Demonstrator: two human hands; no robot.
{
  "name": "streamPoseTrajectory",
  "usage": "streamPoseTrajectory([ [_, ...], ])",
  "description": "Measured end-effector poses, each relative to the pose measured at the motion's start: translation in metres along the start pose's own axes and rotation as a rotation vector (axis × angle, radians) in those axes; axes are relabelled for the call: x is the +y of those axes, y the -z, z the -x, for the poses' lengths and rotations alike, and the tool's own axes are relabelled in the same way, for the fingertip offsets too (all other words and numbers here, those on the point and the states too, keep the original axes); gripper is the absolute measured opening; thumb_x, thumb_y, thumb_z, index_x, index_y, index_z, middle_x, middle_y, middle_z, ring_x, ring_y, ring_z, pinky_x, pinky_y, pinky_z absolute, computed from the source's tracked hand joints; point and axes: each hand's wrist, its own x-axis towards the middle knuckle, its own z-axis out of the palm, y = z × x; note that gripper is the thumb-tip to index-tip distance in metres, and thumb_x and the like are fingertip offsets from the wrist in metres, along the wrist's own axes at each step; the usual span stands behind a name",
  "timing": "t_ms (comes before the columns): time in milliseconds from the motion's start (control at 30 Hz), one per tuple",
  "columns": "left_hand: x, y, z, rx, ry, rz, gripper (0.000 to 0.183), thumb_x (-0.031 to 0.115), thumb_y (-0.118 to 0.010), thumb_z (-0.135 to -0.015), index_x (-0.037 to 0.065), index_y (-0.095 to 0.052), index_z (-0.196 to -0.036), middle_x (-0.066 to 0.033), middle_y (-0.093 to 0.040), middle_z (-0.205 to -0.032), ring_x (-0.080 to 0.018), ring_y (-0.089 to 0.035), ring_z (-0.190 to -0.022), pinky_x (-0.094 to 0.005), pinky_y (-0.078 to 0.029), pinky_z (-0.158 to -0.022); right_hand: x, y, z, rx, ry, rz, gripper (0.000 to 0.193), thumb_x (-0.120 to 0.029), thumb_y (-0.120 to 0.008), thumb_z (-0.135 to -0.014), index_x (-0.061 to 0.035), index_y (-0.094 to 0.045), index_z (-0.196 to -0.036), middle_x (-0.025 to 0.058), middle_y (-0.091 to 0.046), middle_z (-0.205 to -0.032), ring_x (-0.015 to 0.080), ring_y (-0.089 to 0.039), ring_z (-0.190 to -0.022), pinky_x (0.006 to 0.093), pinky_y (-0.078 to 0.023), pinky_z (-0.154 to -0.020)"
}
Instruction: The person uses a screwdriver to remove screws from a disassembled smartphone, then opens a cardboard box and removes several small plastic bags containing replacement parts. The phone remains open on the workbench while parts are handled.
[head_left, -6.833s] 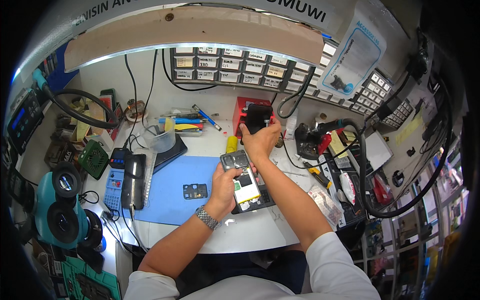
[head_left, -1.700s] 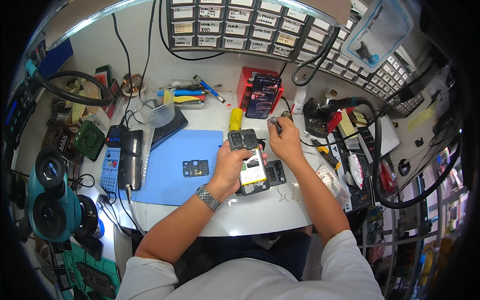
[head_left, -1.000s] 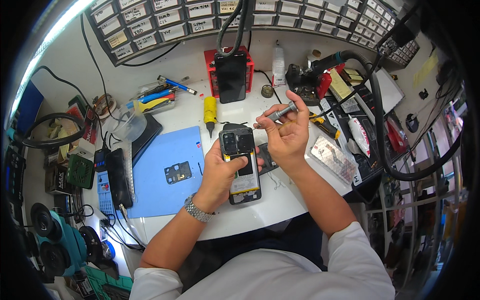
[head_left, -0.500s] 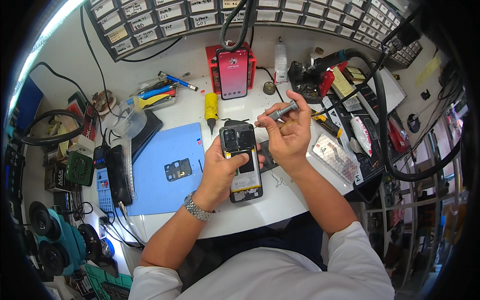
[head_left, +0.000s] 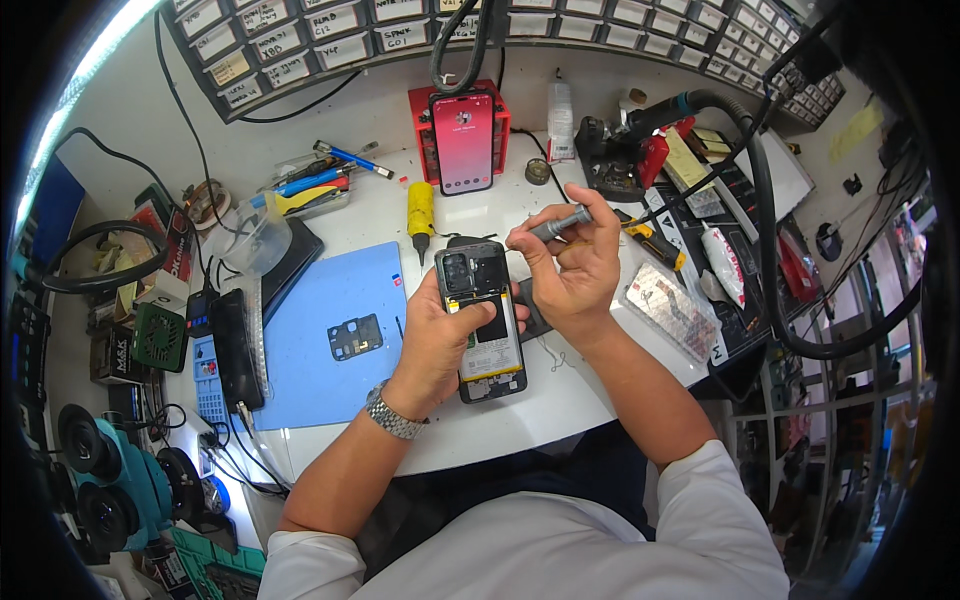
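My left hand point(head_left: 447, 335) is closed around an opened smartphone point(head_left: 492, 358), its thumb lying across the battery and its fingertips showing at the far side. The phone's camera block and dark upper cover face me, with the battery and lower board bare. In my right hand point(head_left: 575, 262) is a grey screwdriver point(head_left: 560, 222), pinched in the fingers just to the upper right of the phone. Its tip is hard to make out. On the blue mat point(head_left: 320, 290) to the left lies a black phone inner cover point(head_left: 356, 337).
Behind the phone stand a yellow bottle with a black nozzle point(head_left: 421, 215) and a lit phone point(head_left: 463, 150) leaning on a red rack. A bubble-wrap packet point(head_left: 670, 310) lies right. A black phone point(head_left: 238, 350) with cables is left, near a teal microscope point(head_left: 140, 480).
The screwdriver and my right fingers have shifted slightly left and down. The held phone has barely moved, and the view has tilted a little.
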Motion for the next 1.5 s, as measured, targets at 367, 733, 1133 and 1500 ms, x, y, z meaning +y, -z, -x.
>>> streamPoseTrajectory([
  [367, -0.001, -0.003, 0.0, 0.017, -0.011, -0.009, 0.05, -0.006, -0.065, -0.093, -0.002, -0.047, -0.14, -0.0253, -0.074, -0.121, -0.0336, -0.082, -0.097, -0.0486, -0.07, -0.091, -0.001, 0.001, -0.001, -0.025, 0.097, 0.135, 0.066, 0.009, -0.082, -0.093, 0.0003, -0.05, -0.15, 0.0119, -0.067, -0.112, 0.0188, -0.077, -0.1, 0.0306, -0.067, -0.084],
  [733, -0.004, 0.003, 0.0, 0.032, -0.002, -0.039, 0.047, -0.011, -0.059, -0.097, 0.0, -0.047, -0.141, -0.0214, -0.074, -0.123, -0.0287, -0.081, -0.098, -0.0441, -0.07, -0.089, -0.004, 0.007, -0.005, -0.212, 0.037, 0.155, 0.078, 0.017, -0.076, -0.088, -0.0085, -0.049, -0.157, 0.0172, -0.06, -0.133, 0.0219, -0.074, -0.104, 0.0352, -0.064, -0.09],
  [1133, -0.004, 0.0, -0.002, 0.047, -0.022, -0.073, 0.047, -0.009, -0.061, -0.093, -0.002, -0.047, -0.138, -0.0224, -0.074, -0.116, -0.0318, -0.082, -0.091, -0.0452, -0.071, -0.084, -0.002, 0.012, -0.004, -0.284, -0.023, 0.3, 0.096, 0.021, -0.074, -0.087, -0.0134, -0.029, -0.164, 0.0158, -0.049, -0.133, 0.0195, -0.074, -0.1, 0.0337, -0.065, -0.089],
  [1500, -0.002, 0.0, -0.001, 0.037, -0.001, -0.029, 0.048, -0.012, -0.059, -0.095, -0.001, -0.049, -0.141, -0.02, -0.073, -0.122, -0.0267, -0.081, -0.094, -0.0421, -0.07, -0.086, -0.006, 0.004, 0.001, -0.17, -0.177, -0.016, 0.09, 0.022, -0.069, -0.092, -0.0097, -0.024, -0.164, 0.0152, -0.051, -0.128, 0.0204, -0.07, -0.107, 0.0358, -0.064, -0.097],
])
